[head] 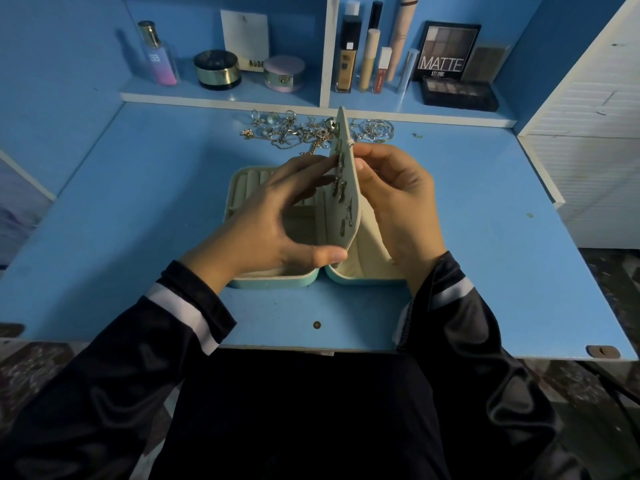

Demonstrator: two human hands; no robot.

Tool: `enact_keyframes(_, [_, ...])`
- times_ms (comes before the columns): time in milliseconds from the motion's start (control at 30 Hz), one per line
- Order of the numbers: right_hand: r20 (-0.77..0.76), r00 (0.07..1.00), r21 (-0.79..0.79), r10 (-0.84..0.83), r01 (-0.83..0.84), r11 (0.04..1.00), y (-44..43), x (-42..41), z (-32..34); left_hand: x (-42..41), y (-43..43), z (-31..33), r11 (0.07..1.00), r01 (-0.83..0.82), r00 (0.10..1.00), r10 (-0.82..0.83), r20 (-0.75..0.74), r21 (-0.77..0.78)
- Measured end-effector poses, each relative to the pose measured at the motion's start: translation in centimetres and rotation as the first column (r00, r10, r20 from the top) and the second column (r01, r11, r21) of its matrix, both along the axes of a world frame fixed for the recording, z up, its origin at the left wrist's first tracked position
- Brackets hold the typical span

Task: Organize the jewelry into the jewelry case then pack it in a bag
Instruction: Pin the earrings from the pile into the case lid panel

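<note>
A teal jewelry case (273, 281) with a cream lining lies open on the blue desk. Its cream earring panel (343, 150) stands upright in the middle, with several earrings pinned to its left face. My left hand (273, 216) holds the panel, thumb at its lower edge and fingertips on an earring on the left face. My right hand (398, 206) pinches behind the panel near its top, at a small earring back. A pile of loose silver and gold jewelry (298, 131) lies on the desk beyond the case. No bag is in view.
A shelf behind the desk holds a perfume bottle (157, 55), round jars (217, 70), foundation and lip tubes (369, 60) and eyeshadow palettes (450, 51). A white slatted panel (588, 133) stands at the right. The desk's front edge (311, 348) is close to my lap.
</note>
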State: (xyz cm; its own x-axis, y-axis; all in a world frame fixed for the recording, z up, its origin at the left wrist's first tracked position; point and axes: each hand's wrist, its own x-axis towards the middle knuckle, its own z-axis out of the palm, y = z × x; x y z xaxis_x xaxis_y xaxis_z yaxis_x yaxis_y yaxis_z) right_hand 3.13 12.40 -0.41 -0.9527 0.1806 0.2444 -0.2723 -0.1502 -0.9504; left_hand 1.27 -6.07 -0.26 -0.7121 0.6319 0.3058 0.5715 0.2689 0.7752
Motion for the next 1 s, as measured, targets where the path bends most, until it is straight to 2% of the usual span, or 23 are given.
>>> enact_keyframes(233, [0.064,0.995,0.002,0.071,-0.071,0.997,0.8,0.5,1.5,-0.4,-0.1,0.3,0.999,0.022,1.000,-0.022,0.007,-0.035])
enact_keyframes(367, [0.088,0.994,0.106,0.068,-0.077,0.991,1.4,0.7,2.5,-1.3,0.2,0.6,0.995,-0.010,0.996,0.001,-0.087,-0.104])
enact_keyframes(567, [0.094,0.995,0.279,0.040,-0.064,0.958,2.8,1.5,3.5,-2.9,1.7,1.1,0.988,-0.016,0.996,0.001,-0.091,-0.156])
enact_keyframes(733, [0.084,0.996,0.398,0.010,-0.043,0.917,4.5,2.1,3.4,-4.1,2.4,0.6,0.962,-0.011,0.996,-0.013,-0.087,-0.274])
enact_keyframes(1000, [0.138,0.990,0.530,-0.011,-0.064,0.845,6.7,2.6,1.1,-4.2,3.2,-0.6,0.941,0.040,0.995,-0.067,-0.070,-0.337])
